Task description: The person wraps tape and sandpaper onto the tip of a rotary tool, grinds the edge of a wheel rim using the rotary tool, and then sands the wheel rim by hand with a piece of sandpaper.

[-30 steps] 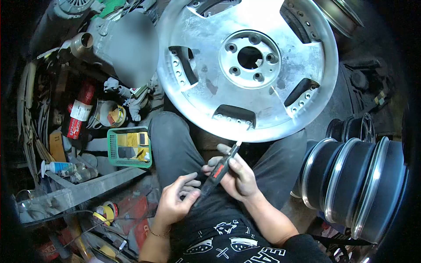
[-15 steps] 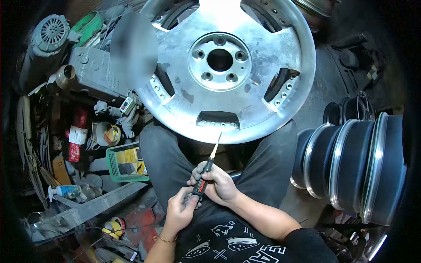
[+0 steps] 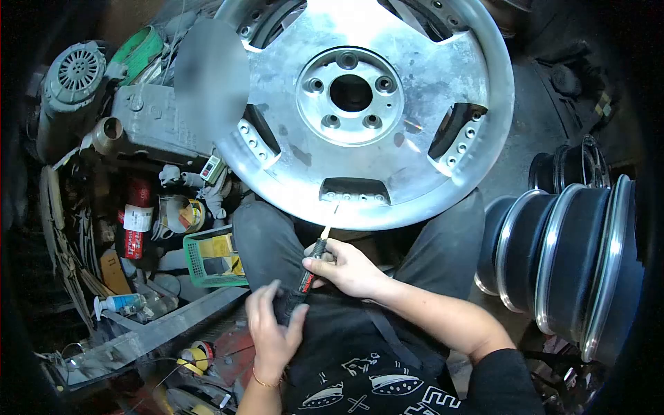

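Note:
A large silver wheel rim [image 3: 415, 166] lies across the thighs, its hub hole and bolt holes facing up. My right hand [image 3: 346, 266] is wrapped round the upper part of a black rotary tool [image 3: 304, 282] with red lettering. The tool's pale, thin tip points up at the rim's lower edge, near a slot; whether it touches cannot be told. At the tool's lower end, my left hand [image 3: 273, 328] is open, fingers spread and slightly blurred, close beside the black body.
Several dark rims [image 3: 574, 256] with shiny edges stand at the right. On the left are a green basket [image 3: 200, 259], a red can [image 3: 136, 218], a grey motor [image 3: 75, 76] and a metal beam [image 3: 152, 332]. A blurred grey oval covers part of the upper left.
My left hand has loosened from the tool, its fingers now spread. My right hand and the tool have moved slightly left and up. The view has shifted a little.

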`<state>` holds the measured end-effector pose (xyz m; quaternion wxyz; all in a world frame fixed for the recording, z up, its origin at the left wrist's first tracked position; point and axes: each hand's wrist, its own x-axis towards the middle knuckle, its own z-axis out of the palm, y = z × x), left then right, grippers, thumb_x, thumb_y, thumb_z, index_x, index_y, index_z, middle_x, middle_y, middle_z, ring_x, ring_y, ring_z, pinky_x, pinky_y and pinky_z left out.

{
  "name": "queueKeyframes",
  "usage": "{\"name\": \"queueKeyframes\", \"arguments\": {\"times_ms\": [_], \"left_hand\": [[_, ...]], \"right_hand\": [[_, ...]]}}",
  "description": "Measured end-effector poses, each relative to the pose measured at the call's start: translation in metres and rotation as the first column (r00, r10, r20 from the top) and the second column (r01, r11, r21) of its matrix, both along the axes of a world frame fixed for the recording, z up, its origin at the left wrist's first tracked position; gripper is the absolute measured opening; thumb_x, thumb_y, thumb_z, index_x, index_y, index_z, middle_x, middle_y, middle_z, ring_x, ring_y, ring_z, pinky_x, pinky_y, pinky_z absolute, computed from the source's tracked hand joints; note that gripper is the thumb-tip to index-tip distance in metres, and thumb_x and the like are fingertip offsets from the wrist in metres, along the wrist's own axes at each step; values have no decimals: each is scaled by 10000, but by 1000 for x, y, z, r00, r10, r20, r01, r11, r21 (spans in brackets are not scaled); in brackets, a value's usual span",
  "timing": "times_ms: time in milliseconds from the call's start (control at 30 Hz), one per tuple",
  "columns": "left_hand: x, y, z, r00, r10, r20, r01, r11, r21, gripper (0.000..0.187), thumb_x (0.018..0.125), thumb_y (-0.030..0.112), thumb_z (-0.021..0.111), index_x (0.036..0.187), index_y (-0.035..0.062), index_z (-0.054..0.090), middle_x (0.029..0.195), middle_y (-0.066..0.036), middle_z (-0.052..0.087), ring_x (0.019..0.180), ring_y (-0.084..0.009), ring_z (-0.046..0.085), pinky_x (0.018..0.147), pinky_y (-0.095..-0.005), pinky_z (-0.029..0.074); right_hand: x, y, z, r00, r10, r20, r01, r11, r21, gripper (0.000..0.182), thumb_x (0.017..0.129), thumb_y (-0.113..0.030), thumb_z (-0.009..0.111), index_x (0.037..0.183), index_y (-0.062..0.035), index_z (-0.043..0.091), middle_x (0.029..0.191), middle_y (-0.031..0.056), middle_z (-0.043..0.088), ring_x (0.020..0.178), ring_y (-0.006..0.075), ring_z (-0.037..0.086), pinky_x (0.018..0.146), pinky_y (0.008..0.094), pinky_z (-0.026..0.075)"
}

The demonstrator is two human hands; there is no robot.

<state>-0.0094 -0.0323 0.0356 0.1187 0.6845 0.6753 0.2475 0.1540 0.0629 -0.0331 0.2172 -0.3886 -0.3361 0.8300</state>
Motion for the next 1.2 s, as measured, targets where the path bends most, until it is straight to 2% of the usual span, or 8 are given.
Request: {"name": "queueKeyframes", "arguments": {"times_ms": [100,167,267,367,500,567,700,1200], "left_hand": [[14,-28,35,971,-218,97,189,950,247,442,725,170,821,1086,1,629,860,-129,609,775,-342,593,783,-449,487],[30,-25,30,741,-517,429,547,835,60,382,695,149,835,983,18,621,824,-102,604,693,-296,583,678,-395,498],[52,-25,-35,872,171,458,67,887,-457,452,680,60,836,1038,18,562,832,-106,605,661,-193,589,629,-322,505],[33,-19,-78,527,452,720,-73,868,-492,625,709,84,843,1230,12,505,965,-105,626,793,-183,639,739,-324,533],[20,56,-48,903,71,424,15,981,-195,754,702,148,853,1349,-2,495,1043,-170,665,921,-254,678,834,-362,541],[7,79,-55,939,-185,289,221,970,-97,629,782,329,809,1241,-32,575,1004,-167,673,889,-271,673,817,-358,524],[1,102,-59,934,-319,163,334,940,-73,499,706,193,812,1112,-45,645,985,-203,666,885,-333,678,799,-369,539],[12,117,-74,960,-255,115,265,961,-80,436,683,42,764,1093,-65,661,916,-188,672,826,-314,686,764,-369,559]], "right_hand": [[-4,7,0,1000,-1,-25,1,1000,-29,338,972,-238,647,1162,23,546,949,52,621,870,131,647,788,297,585],[-5,12,0,968,-116,-222,70,976,-207,403,958,-296,665,1132,42,534,968,111,658,872,174,675,762,317,587],[-2,16,-2,947,-122,-297,33,957,-288,393,970,-280,649,1144,48,520,1004,135,663,897,195,679,778,321,582],[2,15,-5,944,-140,-299,36,944,-327,422,963,-302,659,1155,52,532,1020,132,664,894,180,674,785,310,568],[6,20,-14,923,-137,-359,5,939,-344,318,966,-230,659,1131,30,579,1014,75,658,933,119,632,809,273,519],[4,21,-15,908,-169,-384,50,952,-301,298,979,-246,640,1101,23,602,999,64,655,894,104,622,801,263,506],[4,25,-27,936,-126,-330,23,954,-299,353,986,-318,618,1021,33,642,930,55,663,837,98,595,758,274,494],[1,35,-34,1000,3,-22,-5,996,-88,342,1041,-310,491,991,11,598,866,35,594,822,112,514,797,309,453]]}}
